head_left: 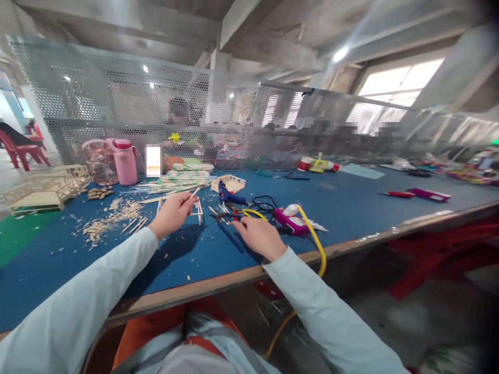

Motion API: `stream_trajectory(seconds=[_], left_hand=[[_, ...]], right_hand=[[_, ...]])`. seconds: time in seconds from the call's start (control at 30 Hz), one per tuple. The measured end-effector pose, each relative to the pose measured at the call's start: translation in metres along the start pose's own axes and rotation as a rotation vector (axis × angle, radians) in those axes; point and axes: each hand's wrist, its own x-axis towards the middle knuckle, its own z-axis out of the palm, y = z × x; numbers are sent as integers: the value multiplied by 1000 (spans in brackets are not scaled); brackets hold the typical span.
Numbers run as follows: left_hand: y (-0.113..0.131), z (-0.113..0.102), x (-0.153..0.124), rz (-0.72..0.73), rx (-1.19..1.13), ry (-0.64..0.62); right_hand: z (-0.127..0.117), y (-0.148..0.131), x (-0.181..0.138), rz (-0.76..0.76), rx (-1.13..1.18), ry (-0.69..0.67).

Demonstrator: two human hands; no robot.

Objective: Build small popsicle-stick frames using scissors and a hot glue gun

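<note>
My left hand (171, 214) is closed in a pinch on a thin wooden stick (194, 192), just left of a small frame of sticks (198, 209) standing on the blue table (343, 208). My right hand (258, 235) rests on the table with its fingers curled over a tool (228, 215) with dark and red handles, probably pliers; whether it grips the tool I cannot tell. A pink and white glue gun (293, 219) with a yellow cord (315, 239) lies just right of that hand. A blue glue gun (228, 194) lies behind the stick frame.
Wood chips and cut sticks (113, 217) litter the table to the left. Behind them stand a pink bottle (125, 162), a clear jar (97, 162), stick bundles (183, 179) and a small stick tray (228, 183). Stick models (42, 189) sit far left. A mesh screen (234, 119) backs the table.
</note>
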Motion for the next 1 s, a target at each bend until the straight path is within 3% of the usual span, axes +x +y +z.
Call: stream_trajectory(seconds=[0.13, 0.33, 0.53, 0.73, 1.0], left_hand=[[-4, 11, -7, 15, -37, 75], [-14, 20, -24, 78, 45, -70], [-15, 20, -23, 127, 78, -85], [-17, 16, -22, 146, 117, -91], [-20, 16, -20, 95, 122, -17]], right_hand=[[3, 19, -1, 126, -98, 18], [5, 38, 12, 11, -70, 88], [3, 41, 41, 13, -34, -159], [-20, 33, 47, -16, -170, -227], [-45, 49, 16, -35, -257, -240]])
